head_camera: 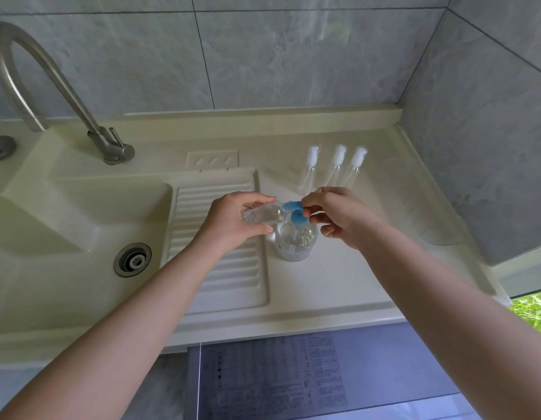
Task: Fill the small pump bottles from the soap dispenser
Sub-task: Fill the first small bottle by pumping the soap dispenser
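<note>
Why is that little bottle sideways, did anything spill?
No spill shows. The left hand holds the small bottle tipped sideways, mouth at the soap dispenser nozzle, while the right hand touches the blue pump. That is for filling.

The soap dispenser (295, 240) is placed at the frame's centre, right of the ribbed drainboard (223, 247). Three pump heads (335, 160) are laid behind it, and the sink basin (66, 231) is set at the left.

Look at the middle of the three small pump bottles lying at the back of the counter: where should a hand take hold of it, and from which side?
Grip the middle pump bottle across its clear, slim body, coming down from above. It lies flat on the counter with its white pump head pointing at the wall and a bottle close on either side, so a narrow fingertip pinch probably fits best.
</note>
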### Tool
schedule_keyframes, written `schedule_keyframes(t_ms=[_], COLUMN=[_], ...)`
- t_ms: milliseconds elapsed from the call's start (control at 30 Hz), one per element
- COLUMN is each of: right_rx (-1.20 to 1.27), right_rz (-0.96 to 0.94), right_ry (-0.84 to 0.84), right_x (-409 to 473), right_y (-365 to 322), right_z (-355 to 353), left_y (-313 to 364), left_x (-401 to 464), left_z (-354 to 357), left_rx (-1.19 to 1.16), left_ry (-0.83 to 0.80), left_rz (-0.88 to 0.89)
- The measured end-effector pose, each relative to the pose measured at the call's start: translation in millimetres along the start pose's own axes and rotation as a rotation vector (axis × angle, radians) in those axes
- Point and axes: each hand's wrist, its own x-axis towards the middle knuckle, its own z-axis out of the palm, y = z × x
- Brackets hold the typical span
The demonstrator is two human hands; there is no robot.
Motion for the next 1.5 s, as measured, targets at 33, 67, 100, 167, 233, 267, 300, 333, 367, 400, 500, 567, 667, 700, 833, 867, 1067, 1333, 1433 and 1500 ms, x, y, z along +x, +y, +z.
schedule_keyframes(t_ms=[33, 67, 100, 167, 233, 267, 300, 333, 367, 400, 500, 567, 667, 700, 833, 867, 1067, 1333, 1433, 1500], right_rx=[-0.025, -0.048, -0.063, -0.066, -0.025, -0.003, 0.009, 0.013, 0.010, -0.001, -0.015, -0.001, -0.018, -0.020, -0.054, -0.061, -0.052, -0.095, -0.103, -0.098], right_rz=[-0.012, -0.027, -0.040, -0.049, -0.036, -0.033, -0.038, -0.047, -0.061, -0.076, -0.093, -0.090, -0.078, -0.071, -0.070, -0.078, -0.076, -0.095, -0.096, -0.092], right_ry=[0.011, 0.022, 0.027, 0.019, -0.001, -0.006, -0.006, -0.005, -0.001, 0.007, 0.025, 0.014, -0.004, -0.006, -0.006, -0.003, 0.002, 0.000, -0.002, 0.001], right_x=[0.1, 0.6, 0.8, 1.7, 2.2, 2.2, 2.1, 2.1, 1.7, 1.2, 1.4, 1.1, 0.4, 0.4, 0.0, -0.1, -1.0, -3.0, -3.9, -4.0], right_y=[0.2, -0.2, -0.9, -3.2, -4.1, -3.5, -2.3, -0.7, 1.0, 2.1, 1.5, -0.7, -2.4, -1.5, 0.8, -0.4, -3.6, -5.0, -7.0, -4.8], right_z=[0.9, 1.2, 0.9, -0.3, -1.6, -1.9, -2.0, -1.4, -0.4, 0.4, 2.0, -0.1, -2.0, -2.2, -1.5, -1.2, -2.2, -2.4, -3.7, -2.3], left_y=[-0.4, -0.7, -0.6, -0.1, 1.9, 2.3, 2.8, 2.7, 2.8, 2.5, 1.6, 3.5, 4.9, 4.6, 3.5, 3.7, 5.2, 3.8, 4.6, 3.8], left_x=[0.2, 0.5, 0.5, 0.1, -0.9, -1.2, -1.1, -0.9, -1.0, -1.0, -1.4, -2.0, -1.8, -1.2, -0.5, -0.8, -2.0, 0.0, 0.2, 0.8], left_z=[0.5, 0.9, 1.5, 1.1, 0.0, -0.2, -0.4, -0.2, 0.3, 1.0, 1.9, 1.8, -0.5, -0.5, 2.2, 2.0, -0.6, 0.6, -0.9, -0.4], left_rx=[0.000, 0.001, 0.002, 0.004, -0.005, -0.006, -0.007, -0.002, 0.005, 0.009, 0.008, 0.018, 0.017, 0.017, 0.028, 0.026, 0.030, 0.041, 0.037, 0.038], left_ry=[0.000, 0.000, 0.001, 0.004, 0.011, 0.016, 0.019, 0.020, 0.019, 0.020, 0.039, 0.035, 0.031, 0.029, 0.028, 0.029, 0.024, 0.018, 0.016, 0.011], left_rz=[-0.005, -0.009, -0.010, -0.005, 0.000, 0.003, 0.007, 0.007, 0.005, 0.001, 0.005, 0.013, 0.017, 0.017, 0.004, 0.006, 0.018, 0.008, 0.013, 0.012])
